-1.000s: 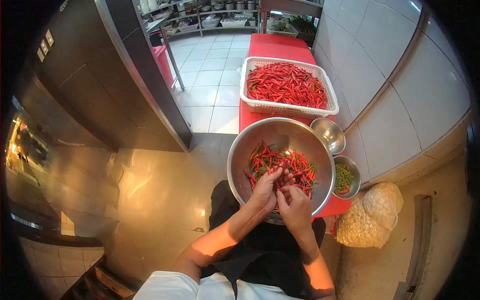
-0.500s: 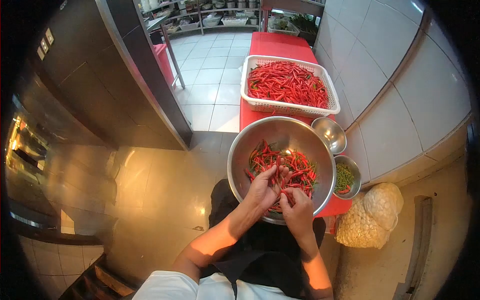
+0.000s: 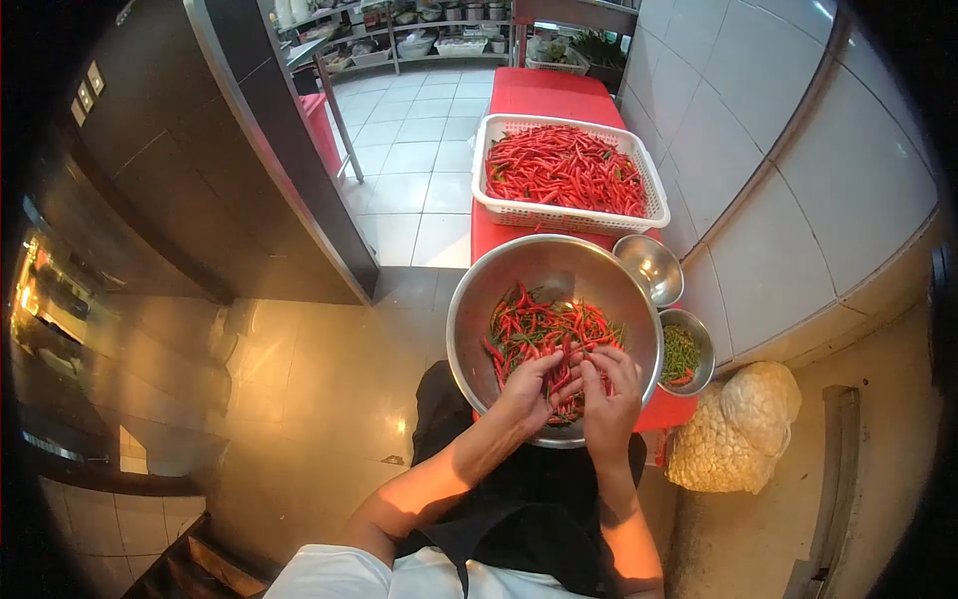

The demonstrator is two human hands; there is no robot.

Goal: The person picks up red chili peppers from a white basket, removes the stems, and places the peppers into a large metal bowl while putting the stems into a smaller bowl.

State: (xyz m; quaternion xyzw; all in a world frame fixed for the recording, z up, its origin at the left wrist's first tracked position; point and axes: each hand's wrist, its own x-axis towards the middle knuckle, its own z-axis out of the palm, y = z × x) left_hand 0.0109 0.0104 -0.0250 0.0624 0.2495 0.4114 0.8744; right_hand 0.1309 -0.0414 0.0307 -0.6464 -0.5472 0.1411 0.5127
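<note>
Both hands work over a large steel bowl [image 3: 477,290] that holds red chili peppers [image 3: 534,317] with green stems. My left hand [image 3: 527,391] is closed around a few red chilies, with the thumb on top and the palm turned up. Close against it, my right hand [image 3: 611,399] has its fingers curled toward the thumb at those chilies. Whatever sits in its pinch is too small or hidden to make out. To the right, a small steel bowl [image 3: 707,369] contains green stems [image 3: 680,351] and a bit of red chili.
Behind the large bowl, a white plastic basket [image 3: 571,222] heaped with red chilies rests on a red bench [image 3: 549,90]. Another small steel bowl [image 3: 649,270] stands by the tiled wall [image 3: 768,200]. A bulging clear bag [image 3: 733,429] of pale pieces lies at right.
My right hand has moved slightly up and right, its fingers less tightly bunched. My left hand stays near the same place with chilies in it. The whole view has shifted slightly.
</note>
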